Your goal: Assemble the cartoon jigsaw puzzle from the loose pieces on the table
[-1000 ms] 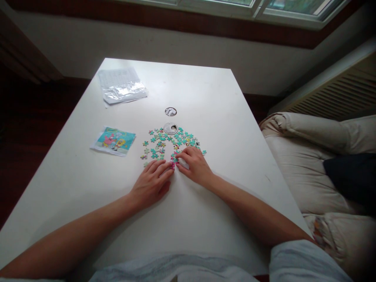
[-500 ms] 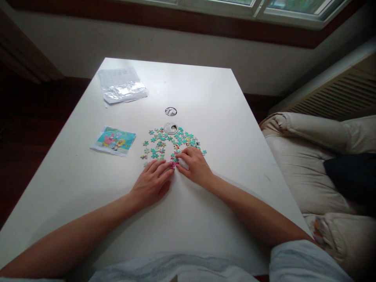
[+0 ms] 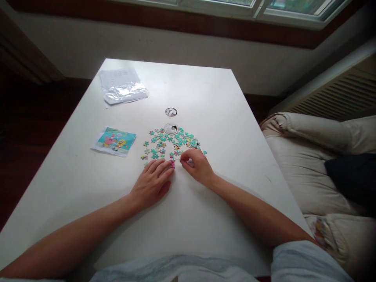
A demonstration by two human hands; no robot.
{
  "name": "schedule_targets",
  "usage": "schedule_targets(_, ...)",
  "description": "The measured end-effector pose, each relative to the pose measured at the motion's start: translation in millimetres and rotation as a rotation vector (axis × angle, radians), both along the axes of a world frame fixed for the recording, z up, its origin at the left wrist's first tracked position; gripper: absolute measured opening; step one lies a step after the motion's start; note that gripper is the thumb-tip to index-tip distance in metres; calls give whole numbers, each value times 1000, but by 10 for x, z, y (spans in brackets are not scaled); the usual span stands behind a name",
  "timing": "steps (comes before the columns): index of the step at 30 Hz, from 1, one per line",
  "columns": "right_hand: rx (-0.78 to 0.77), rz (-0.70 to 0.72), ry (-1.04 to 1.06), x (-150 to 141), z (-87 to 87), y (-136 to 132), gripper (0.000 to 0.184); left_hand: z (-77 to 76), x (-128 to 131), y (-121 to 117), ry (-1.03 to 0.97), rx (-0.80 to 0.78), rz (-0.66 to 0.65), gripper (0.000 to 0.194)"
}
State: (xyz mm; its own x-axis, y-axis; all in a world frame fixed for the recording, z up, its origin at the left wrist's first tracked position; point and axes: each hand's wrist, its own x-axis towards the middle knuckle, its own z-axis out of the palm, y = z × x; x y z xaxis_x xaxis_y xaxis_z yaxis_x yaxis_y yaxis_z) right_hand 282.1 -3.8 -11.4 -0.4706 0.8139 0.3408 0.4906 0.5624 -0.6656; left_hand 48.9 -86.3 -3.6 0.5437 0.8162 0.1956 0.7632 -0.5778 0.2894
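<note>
"Looking at the left hand (image 3: pixel 152 178), how did you find it?"

"It lay palm down on the white surface (image 3: pixel 205 98), fingers stretched out and not closed round anything. The fingertips nearest the right hand (image 3: pixel 196 166) touched a small pink strip (image 3: pixel 172 163)."

"Where exactly was that strip?"

"Between the two hands, roughly midway between the left and right edges of the surface and well in from the near edge."

"Did the right hand have hold of something?"

"Yes, its thumb and forefinger were pinched together on a small piece (image 3: pixel 178 159), seen nearly edge-on, just right of the strip. I couldn't tell whether the two touched."

"And the other pieces?"

"Loose puzzle pieces (image 3: pixel 154 155), mostly teal and green with some yellow and pink, were scattered in a rough arc, chiefly on the far-edge side of the hands. A round grey disc (image 3: pixel 169 128) sat at the top of that arc."

"What lay toward the left edge?"

"A picture sheet (image 3: pixel 116 141) with cartoon figures on teal. Nearer the far left corner was a shiny plastic sleeve (image 3: pixel 123 84)."

"And past the right edge?"

"A pale padded sofa (image 3: pixel 311 172)."
</note>
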Motion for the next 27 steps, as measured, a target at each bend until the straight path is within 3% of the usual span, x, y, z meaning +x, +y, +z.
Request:
schedule_targets(13, -84, -27, 114, -1, -13, -19, 7, 17, -5, 1, -21, 44, -25, 32)
schedule_targets(27, -118, 101, 137, 0, 8, 2, 25, 44, -3, -5, -55, 69, -75, 26)
